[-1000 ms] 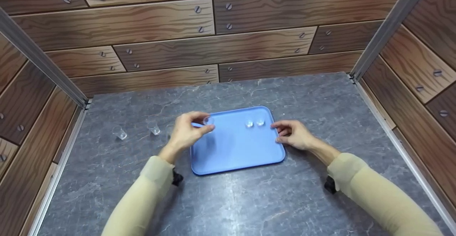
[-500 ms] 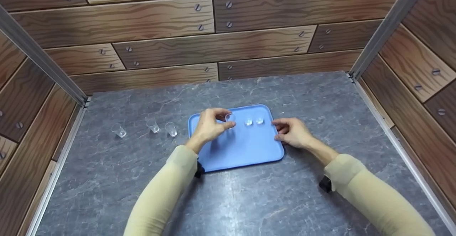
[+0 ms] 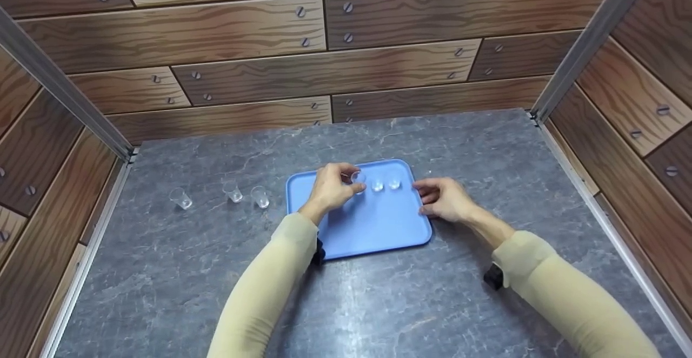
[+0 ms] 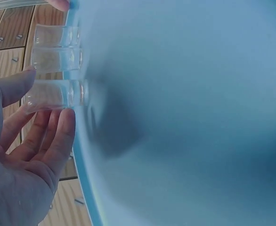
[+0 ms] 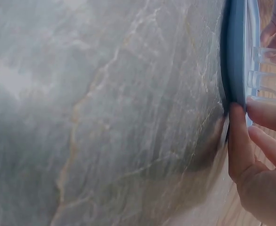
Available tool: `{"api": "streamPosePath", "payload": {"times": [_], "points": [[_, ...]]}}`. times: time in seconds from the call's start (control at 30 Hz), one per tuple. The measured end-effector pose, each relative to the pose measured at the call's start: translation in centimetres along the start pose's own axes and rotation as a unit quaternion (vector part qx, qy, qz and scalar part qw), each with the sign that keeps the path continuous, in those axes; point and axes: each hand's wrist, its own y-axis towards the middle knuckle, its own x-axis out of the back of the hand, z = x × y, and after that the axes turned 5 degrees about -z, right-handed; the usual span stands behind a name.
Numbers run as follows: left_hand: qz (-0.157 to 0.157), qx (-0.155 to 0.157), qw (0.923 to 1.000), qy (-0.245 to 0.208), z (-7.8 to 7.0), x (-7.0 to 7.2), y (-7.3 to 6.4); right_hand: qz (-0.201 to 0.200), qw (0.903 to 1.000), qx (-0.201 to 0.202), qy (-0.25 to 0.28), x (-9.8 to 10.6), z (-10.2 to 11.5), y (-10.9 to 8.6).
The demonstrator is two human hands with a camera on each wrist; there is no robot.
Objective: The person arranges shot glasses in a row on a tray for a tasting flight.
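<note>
In the head view my left hand (image 3: 331,189) pinches a clear shot glass (image 4: 48,94) between thumb and fingers. It holds the glass upright over the far part of a blue tray (image 3: 378,225), the base close over the surface. Just right of it, two more clear shot glasses stand side by side on the tray, a nearer one (image 3: 377,185) and one by the right rim (image 3: 394,183). My right hand (image 3: 450,202) grips the tray's right edge, with fingertips (image 5: 258,106) at the rim.
Three clear shot glasses stand on the grey marbled table (image 3: 178,271) left of the tray: one far left (image 3: 181,198), one in the middle (image 3: 232,192) and one nearest the tray (image 3: 260,197). Wood-patterned walls (image 3: 259,28) enclose the table at the back and sides.
My left hand has carried its shot glass rightward from the tray's left side to beside the two glasses, and lower. The right hand stays at the tray's edge.
</note>
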Motion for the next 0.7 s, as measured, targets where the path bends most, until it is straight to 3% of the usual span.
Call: {"api": "streamPosePath", "payload": {"times": [0.33,0.7], "points": [[-0.022,0.006,0.9997,0.012,0.04,-0.48,0.19,0.003,0.9994,0.015,0.030,0.01,-0.50,-0.19],[-0.015,0.024,0.9995,-0.015,0.31,0.15,-0.28,-0.002,0.9993,0.032,0.020,-0.08,-0.53,-0.11]]}}
